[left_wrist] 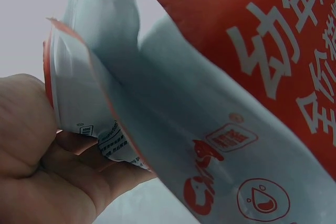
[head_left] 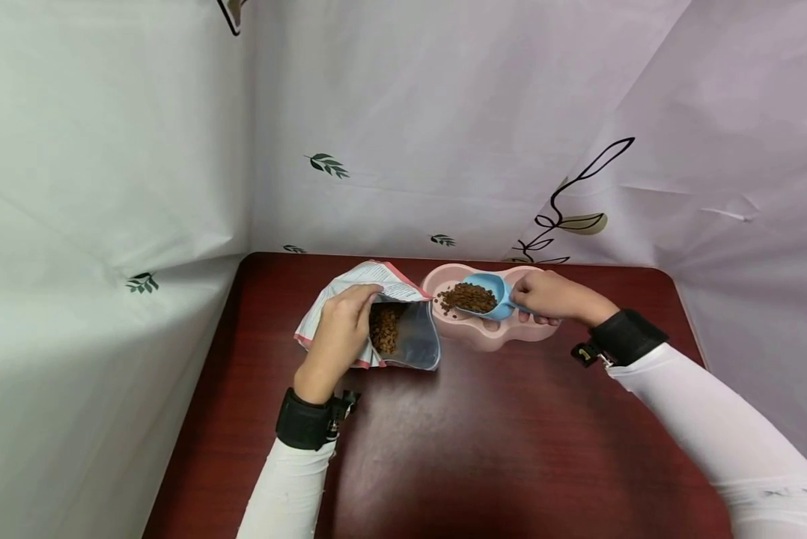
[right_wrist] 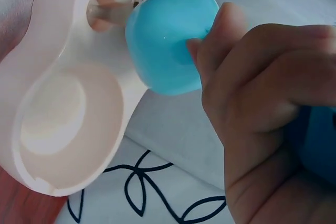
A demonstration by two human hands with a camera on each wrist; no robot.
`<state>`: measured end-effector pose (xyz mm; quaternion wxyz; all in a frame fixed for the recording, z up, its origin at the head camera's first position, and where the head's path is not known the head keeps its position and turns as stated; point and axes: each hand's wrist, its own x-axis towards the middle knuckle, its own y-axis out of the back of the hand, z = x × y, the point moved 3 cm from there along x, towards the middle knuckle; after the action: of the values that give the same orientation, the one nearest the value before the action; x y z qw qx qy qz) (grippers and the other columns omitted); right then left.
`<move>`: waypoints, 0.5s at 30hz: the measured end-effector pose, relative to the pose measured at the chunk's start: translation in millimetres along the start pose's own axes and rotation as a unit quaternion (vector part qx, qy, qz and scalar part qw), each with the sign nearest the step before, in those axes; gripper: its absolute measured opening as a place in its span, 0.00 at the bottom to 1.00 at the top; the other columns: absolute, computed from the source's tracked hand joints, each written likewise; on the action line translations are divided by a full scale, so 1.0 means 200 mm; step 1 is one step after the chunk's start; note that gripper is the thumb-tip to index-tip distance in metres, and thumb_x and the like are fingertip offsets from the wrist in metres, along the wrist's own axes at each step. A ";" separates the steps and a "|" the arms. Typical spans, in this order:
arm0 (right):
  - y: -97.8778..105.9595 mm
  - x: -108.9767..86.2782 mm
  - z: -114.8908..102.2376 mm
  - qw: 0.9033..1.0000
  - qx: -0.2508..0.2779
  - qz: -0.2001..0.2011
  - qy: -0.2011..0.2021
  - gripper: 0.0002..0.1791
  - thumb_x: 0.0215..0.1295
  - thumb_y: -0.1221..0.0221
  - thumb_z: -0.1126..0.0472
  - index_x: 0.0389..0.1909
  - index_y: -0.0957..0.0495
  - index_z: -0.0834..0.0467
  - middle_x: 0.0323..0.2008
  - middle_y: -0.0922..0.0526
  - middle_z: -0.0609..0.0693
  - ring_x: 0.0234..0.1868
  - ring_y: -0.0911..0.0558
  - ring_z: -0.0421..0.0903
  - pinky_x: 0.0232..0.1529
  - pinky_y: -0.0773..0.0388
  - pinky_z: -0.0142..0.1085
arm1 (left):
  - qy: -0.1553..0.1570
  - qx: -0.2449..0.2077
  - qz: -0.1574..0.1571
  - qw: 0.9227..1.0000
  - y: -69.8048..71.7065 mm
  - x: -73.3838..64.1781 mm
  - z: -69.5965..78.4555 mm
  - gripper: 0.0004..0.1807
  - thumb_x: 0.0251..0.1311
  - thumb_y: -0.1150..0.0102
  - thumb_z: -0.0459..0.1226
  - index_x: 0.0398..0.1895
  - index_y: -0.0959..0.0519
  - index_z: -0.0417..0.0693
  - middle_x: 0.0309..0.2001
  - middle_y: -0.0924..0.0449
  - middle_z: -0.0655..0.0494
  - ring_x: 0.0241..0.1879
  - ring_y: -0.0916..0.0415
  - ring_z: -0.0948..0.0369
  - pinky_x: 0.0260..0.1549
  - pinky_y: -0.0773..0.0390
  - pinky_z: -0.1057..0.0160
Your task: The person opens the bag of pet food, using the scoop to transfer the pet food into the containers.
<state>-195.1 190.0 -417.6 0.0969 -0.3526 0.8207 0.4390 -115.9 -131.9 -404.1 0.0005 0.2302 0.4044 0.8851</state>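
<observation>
Near: sleeve (head_left: 727,434) | left hand (head_left: 336,333) pinches bag (head_left: 413,338) | right hand (head_left: 547,295) grips scoop (head_left: 501,298), crosswise, mouth left

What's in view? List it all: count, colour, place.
Table: one, dark red, lower head view
Patterned sheeting: count unclear, whitish, behind the table
Bowl: one, pink, on the table
Bag: one, white and red, left of the bowl
Scoop: one, blue, over the bowl
Kibble: many, brown, in scoop, bag and bowl
Straps: two, black, one per wrist
Sleeves: two, white, one per arm
Left hand: one, bare, holding the bag
Right hand: one, bare, gripping the scoop
</observation>
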 end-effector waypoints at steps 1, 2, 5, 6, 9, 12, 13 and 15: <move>0.00 0.00 -0.01 1.000 -0.015 0.001 0.001 0.17 0.73 0.55 0.62 0.28 0.21 0.61 0.20 0.18 0.54 0.10 0.30 0.39 0.12 0.28 0.34 | 0.000 0.000 0.000 1.000 0.00 0.00 0.00 0.12 0.70 0.50 0.31 0.48 0.18 0.38 0.46 0.15 0.44 0.47 0.19 0.53 0.43 0.16 0.53; 0.00 0.01 -0.01 1.000 -0.031 0.004 0.003 0.16 0.72 0.55 0.62 0.29 0.21 0.61 0.20 0.18 0.54 0.10 0.29 0.39 0.12 0.28 0.34 | 0.001 0.000 -0.001 1.000 0.00 0.00 0.00 0.12 0.70 0.50 0.31 0.48 0.18 0.38 0.46 0.15 0.44 0.47 0.19 0.53 0.43 0.16 0.53; 0.01 0.01 -0.05 0.996 -0.086 0.018 0.014 0.15 0.71 0.53 0.63 0.30 0.20 0.62 0.19 0.19 0.51 0.11 0.28 0.40 0.12 0.28 0.33 | 0.001 0.000 0.000 1.000 0.00 0.00 0.00 0.12 0.70 0.50 0.30 0.48 0.18 0.37 0.46 0.15 0.44 0.47 0.19 0.52 0.43 0.16 0.52; 0.01 0.01 -0.06 0.994 -0.105 0.026 0.020 0.14 0.70 0.53 0.64 0.28 0.21 0.62 0.18 0.20 0.50 0.11 0.29 0.40 0.12 0.29 0.33 | 0.002 0.001 0.000 1.000 0.00 0.00 0.00 0.12 0.70 0.50 0.30 0.48 0.18 0.37 0.46 0.15 0.44 0.47 0.19 0.52 0.43 0.16 0.52; 0.00 0.00 -0.10 0.986 -0.156 0.054 0.037 0.15 0.68 0.52 0.66 0.22 0.23 0.61 0.16 0.25 0.50 0.13 0.30 0.42 0.14 0.32 0.33 | 0.001 0.003 0.000 1.000 0.00 0.00 0.01 0.12 0.70 0.50 0.30 0.48 0.18 0.37 0.47 0.15 0.44 0.47 0.19 0.52 0.43 0.16 0.52; 0.00 0.00 -0.12 0.974 -0.201 0.087 0.053 0.15 0.65 0.50 0.68 0.17 0.28 0.60 0.15 0.31 0.50 0.16 0.32 0.44 0.18 0.34 0.34 | 0.001 0.004 -0.002 1.000 0.00 0.00 0.01 0.12 0.70 0.50 0.30 0.48 0.18 0.37 0.47 0.15 0.44 0.47 0.19 0.52 0.43 0.16 0.52; -0.01 0.00 -0.13 0.971 -0.211 0.095 0.056 0.15 0.64 0.50 0.68 0.16 0.28 0.59 0.16 0.31 0.50 0.17 0.32 0.45 0.19 0.34 0.34 | 0.001 0.005 -0.002 1.000 0.00 0.00 0.01 0.12 0.70 0.50 0.30 0.48 0.18 0.37 0.47 0.15 0.44 0.47 0.19 0.52 0.43 0.16 0.53; -0.01 -0.01 -0.14 0.967 -0.223 0.107 0.061 0.15 0.63 0.49 0.69 0.15 0.29 0.59 0.17 0.32 0.50 0.19 0.33 0.46 0.21 0.34 0.36 | 0.001 0.006 -0.002 1.000 0.00 0.00 0.01 0.12 0.70 0.50 0.30 0.48 0.18 0.37 0.47 0.15 0.44 0.47 0.19 0.53 0.44 0.17 0.53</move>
<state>-188.4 168.3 -401.7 -0.0822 -0.3021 0.7391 0.5964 -115.3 -130.1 -402.4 0.0002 0.2290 0.4100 0.8829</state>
